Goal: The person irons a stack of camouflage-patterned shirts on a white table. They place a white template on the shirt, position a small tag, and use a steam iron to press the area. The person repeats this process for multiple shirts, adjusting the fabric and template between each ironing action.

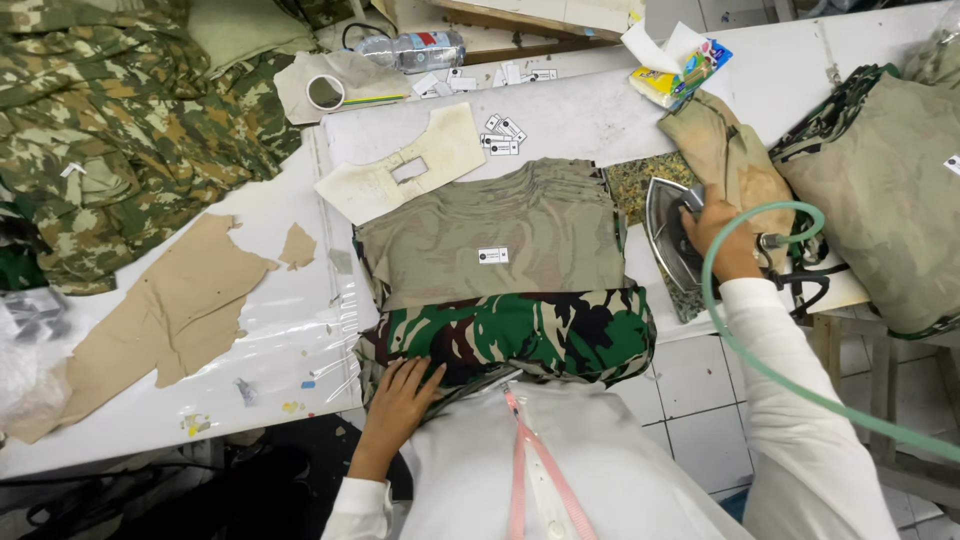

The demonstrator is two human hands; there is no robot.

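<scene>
A stack of camouflage fabric pieces (520,335) lies at the near table edge, with olive-lined pieces (490,235) folded over on top and a small white label (492,255) on them. My left hand (398,398) rests flat on the near left corner of the camouflage stack, fingers spread. My right hand (722,235) grips the handle of a steam iron (668,235) that stands tilted on its side at the right of the stack. A green hose (760,350) runs from the iron past my right sleeve.
A cardboard template (400,165) and small white labels (502,135) lie beyond the stack. A tape roll (325,92) and a water bottle (415,50) sit farther back. Camouflage garments (110,130) pile at left, more olive pieces (890,200) at right. Brown paper scraps (170,310) lie on plastic sheeting.
</scene>
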